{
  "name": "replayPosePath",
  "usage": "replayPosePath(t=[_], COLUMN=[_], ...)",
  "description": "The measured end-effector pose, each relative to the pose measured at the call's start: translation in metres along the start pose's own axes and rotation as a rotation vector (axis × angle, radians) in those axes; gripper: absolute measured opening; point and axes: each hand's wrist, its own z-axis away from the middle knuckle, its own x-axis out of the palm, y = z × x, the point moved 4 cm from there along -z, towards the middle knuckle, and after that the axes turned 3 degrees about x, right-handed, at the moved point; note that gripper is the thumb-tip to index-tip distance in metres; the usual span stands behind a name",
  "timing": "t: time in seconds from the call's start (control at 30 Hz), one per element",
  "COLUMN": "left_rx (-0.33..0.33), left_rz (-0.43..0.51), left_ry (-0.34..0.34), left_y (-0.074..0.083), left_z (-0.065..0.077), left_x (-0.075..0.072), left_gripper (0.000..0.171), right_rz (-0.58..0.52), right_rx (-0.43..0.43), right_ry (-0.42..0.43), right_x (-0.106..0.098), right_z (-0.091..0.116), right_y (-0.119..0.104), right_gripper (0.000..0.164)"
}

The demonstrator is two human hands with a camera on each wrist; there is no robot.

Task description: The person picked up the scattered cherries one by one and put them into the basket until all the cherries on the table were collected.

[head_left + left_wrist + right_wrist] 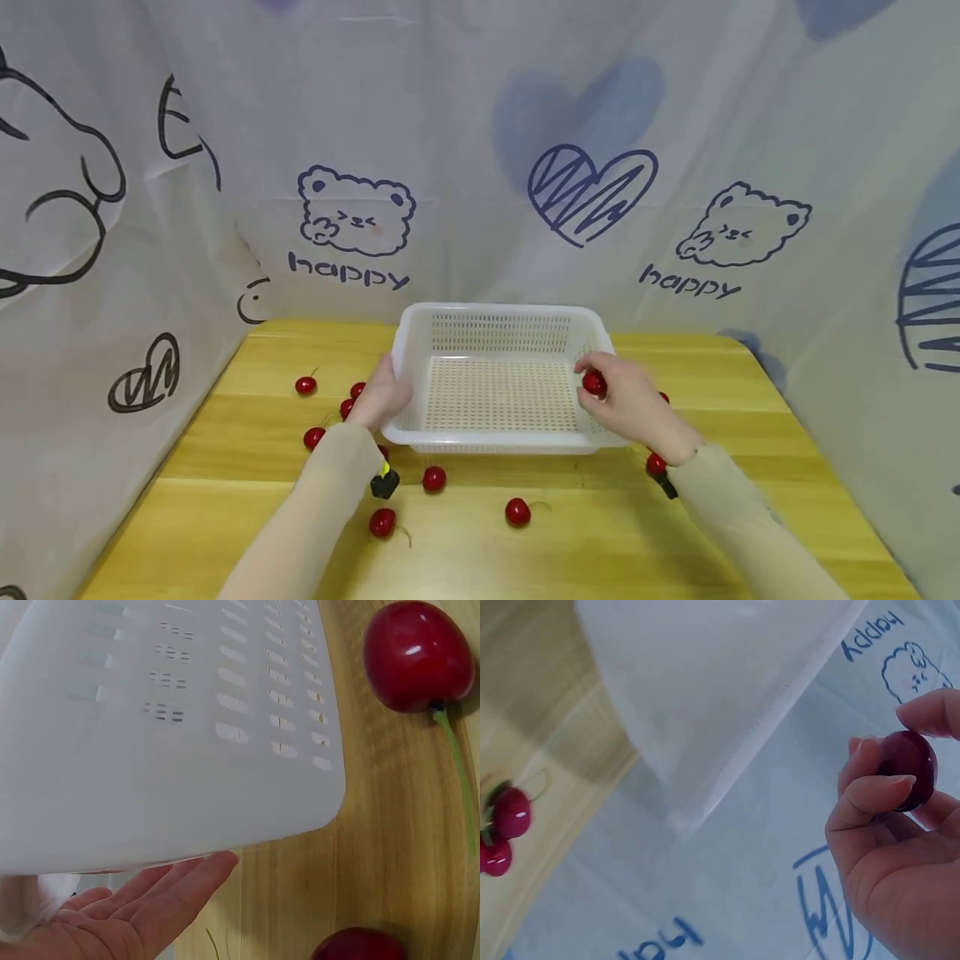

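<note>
A white rectangular plastic basket (502,438) with slotted walls stands in the middle of the wooden table, its inside bare in the head view. My left hand (377,402) holds its left end, thumb over the rim and fingers along the outside. Those fingers (176,900) look nearly straight against the end wall in the left wrist view. Over the basket's right side, my right hand (633,402) pinches a red cherry (915,771) between thumb and fingertips. Beside the left hand lie several more cherries, one a stemmed cherry (418,656) close to the basket.
Loose cherries lie in front, among them a cherry (517,512), a cherry (434,478) and a stemmed cherry (382,522). Another cherry (305,385) lies at the far left; a cherry (656,463) is under the right wrist. A printed cloth (465,167) hangs behind the table (600,542).
</note>
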Motion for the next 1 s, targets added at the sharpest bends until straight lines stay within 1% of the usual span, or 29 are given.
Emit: replayPosePath(t=[0.13,0.23,0.37,0.5,0.67,0.8,0.9,1.0], left_rx=[0.002,0.021,0.021,0.019,0.014,0.015,0.018,0.023], left_rz=[-0.001,0.01,0.007,0.011,0.008,0.005,-0.003,-0.014], left_ry=[0.005,0.003,0.005,0.003,0.003,0.004,0.003,0.006], left_y=[-0.003,-0.002,-0.002,-0.003,-0.003,-0.002,-0.002,-0.002], left_z=[0.002,0.0,-0.001,0.0,0.002,0.003,0.004,0.004], left_x=[0.0,0.001,0.001,0.0,0.002,0.002,0.002,0.002], left_gripper=[0.054,0.057,0.059,0.062,0.061,0.059,0.059,0.059], right_rz=[0.013,0.017,0.005,0.002,-0.002,-0.004,-0.024,-0.054], right_rx=[-0.033,-0.032,-0.025,-0.023,0.009,0.042,0.073,0.096], right_ry=[-0.039,-0.055,-0.074,-0.071,-0.083,-0.079,-0.056,-0.006], right_x=[0.011,0.016,0.022,0.027,0.029,0.029,0.026,0.021], right_z=[-0.014,-0.02,-0.027,-0.031,-0.028,-0.022,-0.015,-0.007], right_y=[-0.006,-0.007,-0.005,-0.004,-0.002,0.002,0.007,0.015], right_gripper=[0.018,0.018,0.019,0.023,0.03,0.029,0.028,0.026])
